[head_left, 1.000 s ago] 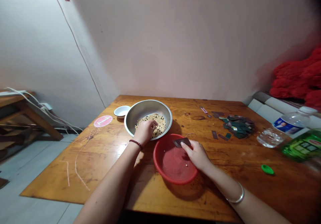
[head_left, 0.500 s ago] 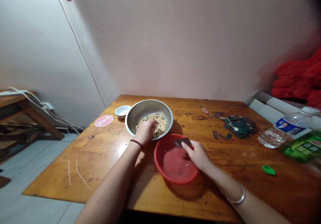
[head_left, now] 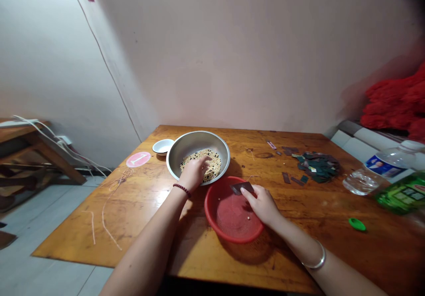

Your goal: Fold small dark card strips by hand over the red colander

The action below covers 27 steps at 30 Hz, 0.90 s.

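My left hand [head_left: 195, 171] is inside a steel bowl [head_left: 173, 154], just over a heap of pale beans [head_left: 212, 172] with dark ones mixed in. Its fingers look slightly apart, and I see nothing held between them. In my right hand [head_left: 264, 203] is a flat, dark brown rectangular piece [head_left: 241, 188], gripped between thumb and fingers. That piece is over the rim of a red plastic basin [head_left: 212, 227], which stands nearer to me than the bowl. A couple of pale beans [head_left: 248, 218] lie in the basin.
A small white bowl [head_left: 162, 146] and a pink round disc [head_left: 138, 159] are at the left, near loose string [head_left: 109, 232]. Dark green scraps [head_left: 318, 167] lie at the right. Beyond them are a clear bottle [head_left: 375, 172], a green bottle [head_left: 401, 194] and a green cap [head_left: 357, 224].
My left hand's fingers have spread a little over the beans. My right hand keeps its hold on the brown piece, and the view has shifted slightly.
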{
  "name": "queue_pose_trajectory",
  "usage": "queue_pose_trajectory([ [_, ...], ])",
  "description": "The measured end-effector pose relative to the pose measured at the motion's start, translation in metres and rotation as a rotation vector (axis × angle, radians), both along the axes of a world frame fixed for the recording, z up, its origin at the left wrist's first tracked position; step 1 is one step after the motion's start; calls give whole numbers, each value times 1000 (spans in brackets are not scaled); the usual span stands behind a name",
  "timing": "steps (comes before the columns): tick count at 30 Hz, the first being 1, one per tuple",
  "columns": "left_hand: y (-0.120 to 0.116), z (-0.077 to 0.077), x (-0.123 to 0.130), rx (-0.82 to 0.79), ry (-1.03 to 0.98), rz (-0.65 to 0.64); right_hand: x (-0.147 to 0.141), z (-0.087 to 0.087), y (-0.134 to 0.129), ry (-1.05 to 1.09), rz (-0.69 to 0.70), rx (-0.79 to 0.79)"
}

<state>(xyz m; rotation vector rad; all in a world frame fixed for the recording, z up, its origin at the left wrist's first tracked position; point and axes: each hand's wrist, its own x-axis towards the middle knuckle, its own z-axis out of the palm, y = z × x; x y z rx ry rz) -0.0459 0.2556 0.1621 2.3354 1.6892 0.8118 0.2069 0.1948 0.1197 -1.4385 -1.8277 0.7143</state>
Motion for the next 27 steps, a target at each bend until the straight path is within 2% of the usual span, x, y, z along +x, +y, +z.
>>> queue_pose_trajectory([
  [27,-2,3,2,-19,21,4,0,1,-1,-31,1,41],
])
